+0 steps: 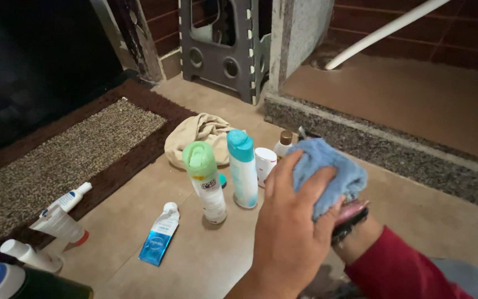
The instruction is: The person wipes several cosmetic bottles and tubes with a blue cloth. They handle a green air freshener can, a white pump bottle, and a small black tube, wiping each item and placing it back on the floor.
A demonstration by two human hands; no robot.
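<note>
Left hand (pixel 289 221) — fingers curled shut over a light blue cloth (pixel 327 169), pressing it against something dark with a pink edge (pixel 349 213); what that is cannot be told. Right hand: only a wrist in a red sleeve (pixel 399 266) shows under the cloth, so its grip cannot be told.

On the tan floor tiles (pixel 206 260), left of the cloth:
- spray can, green cap (pixel 203 180), upright
- spray can, teal cap (pixel 243 169), upright, just beside it
- white container (pixel 265 163) and small brown-capped bottle (pixel 283 143), behind
- blue and white tube (pixel 160 235), lying flat
- white tubes (pixel 62 213) at the brown mat (pixel 78 149)

Behind — crumpled beige cloth (pixel 200 135), folded grey step stool (pixel 225 47).
</note>
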